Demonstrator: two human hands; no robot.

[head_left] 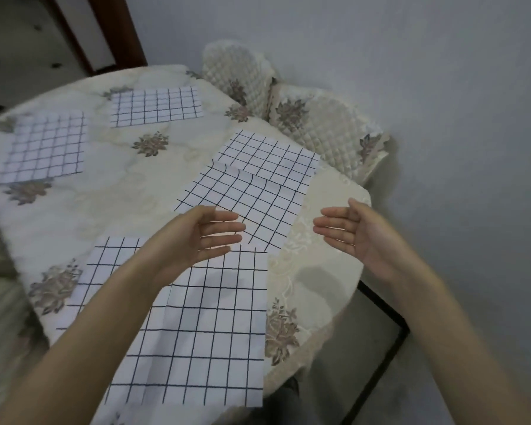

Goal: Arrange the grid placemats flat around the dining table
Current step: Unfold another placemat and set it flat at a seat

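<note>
Several white placemats with dark grid lines lie flat on the round dining table, which wears a cream floral quilted cover. The nearest placemat lies at the front edge. Another sits at the right, slightly rippled. Two more lie at the far side, one at the back and one at the left. My left hand hovers with straight fingers over the gap between the near and right placemats. My right hand is held palm inward over the table's right edge. Both hold nothing.
Two chairs with quilted floral covers stand behind the table's right side against a grey wall. A dark-framed object stands on the floor at the right, below the table edge. A brown door frame is at the back.
</note>
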